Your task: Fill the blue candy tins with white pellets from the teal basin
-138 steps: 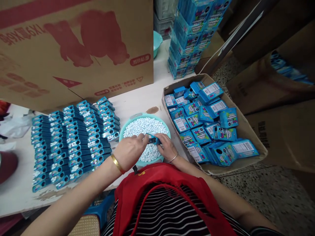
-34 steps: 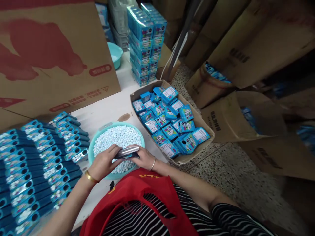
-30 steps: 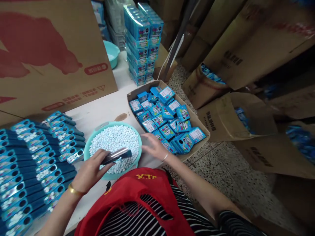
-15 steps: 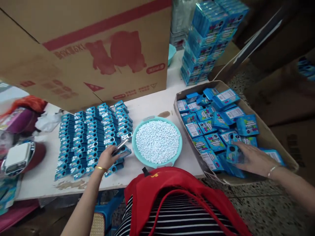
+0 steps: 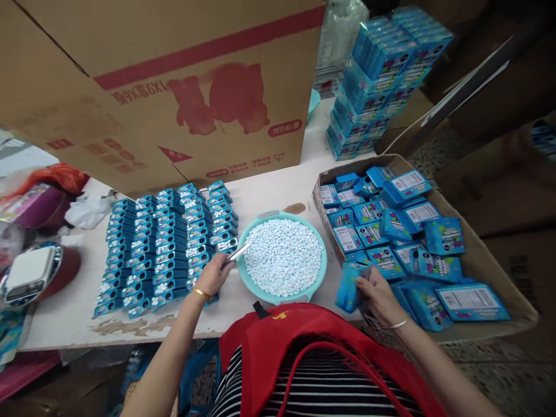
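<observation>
My left hand (image 5: 212, 274) is closed around a slim silvery metal tool (image 5: 240, 251). Its tip reaches over the left rim of a turquoise basin (image 5: 324, 269), which holds a heap of small pale-blue candies (image 5: 284, 255). To the left of the basin, several rows of small blue boxes (image 5: 169, 246) with dark round openings stand close together, white candies showing at many of them. My right hand (image 5: 380, 296) grips a blue candy box (image 5: 348, 286) between the basin and a cardboard tray (image 5: 486, 258). More blue candy boxes (image 5: 406, 266) lie jumbled in that tray.
A large printed carton (image 5: 195, 104) stands behind the rows. Wrapped blue packs (image 5: 373, 87) are stacked tall at the back right. On the left are a white scale (image 5: 31, 267) and crumpled white plastic (image 5: 89, 209). The table's front edge (image 5: 130, 341) runs close to me.
My right hand has moved left out of the cardboard tray with a blue candy box. My left hand has shifted right, bringing the metal tool over the basin's rim.
</observation>
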The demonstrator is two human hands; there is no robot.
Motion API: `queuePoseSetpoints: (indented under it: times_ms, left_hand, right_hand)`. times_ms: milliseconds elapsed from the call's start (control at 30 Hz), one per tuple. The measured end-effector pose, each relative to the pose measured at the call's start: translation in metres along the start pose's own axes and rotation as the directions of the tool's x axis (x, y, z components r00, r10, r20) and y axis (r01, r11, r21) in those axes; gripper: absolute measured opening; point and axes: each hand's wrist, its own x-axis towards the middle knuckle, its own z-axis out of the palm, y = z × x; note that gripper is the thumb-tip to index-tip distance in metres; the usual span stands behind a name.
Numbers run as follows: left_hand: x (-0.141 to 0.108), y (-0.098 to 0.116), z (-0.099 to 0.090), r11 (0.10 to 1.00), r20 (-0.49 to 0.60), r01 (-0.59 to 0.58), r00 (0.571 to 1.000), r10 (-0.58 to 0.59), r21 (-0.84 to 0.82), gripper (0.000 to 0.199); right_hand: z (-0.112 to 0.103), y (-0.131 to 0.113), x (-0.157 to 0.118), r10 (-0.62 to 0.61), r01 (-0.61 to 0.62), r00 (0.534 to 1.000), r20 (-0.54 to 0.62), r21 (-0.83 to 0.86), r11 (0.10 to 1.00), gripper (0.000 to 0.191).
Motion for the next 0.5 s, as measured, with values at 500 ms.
queuePoseSetpoints:
  times_ms: [500]
  left_hand:
    - [0.059, 0.109, 0.133, 1.0, 0.23, -0.003, 0.973, 0.002, 0.003, 0.023]
  right_hand:
    - [0.013, 0.012, 0.006, 0.063, -0.063, 0.997, 0.046, -0.004, 0.998, 0.048]
